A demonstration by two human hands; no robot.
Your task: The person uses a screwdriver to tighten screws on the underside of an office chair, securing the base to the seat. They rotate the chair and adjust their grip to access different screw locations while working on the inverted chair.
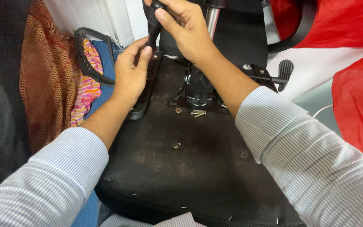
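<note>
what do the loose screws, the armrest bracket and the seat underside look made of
Loose screws: metal, pale and shiny. Armrest bracket under the left hand: probably moulded plastic, matte black. Seat underside: seemingly black fabric, stapled at the edge, dusty.

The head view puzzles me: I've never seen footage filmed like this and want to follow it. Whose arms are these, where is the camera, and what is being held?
The one picture comes from a camera worn on a person's head, looking down, so both striped-sleeved arms are that person's own. In front lies an office chair turned upside down, showing the seat underside, with its metal column and an adjustment lever. The right hand grips a black screwdriver handle from above. The left hand steadies a black armrest bracket against the seat's edge. A few loose screws lie on the underside. A second armrest rests on patterned cloth to the left.
</note>
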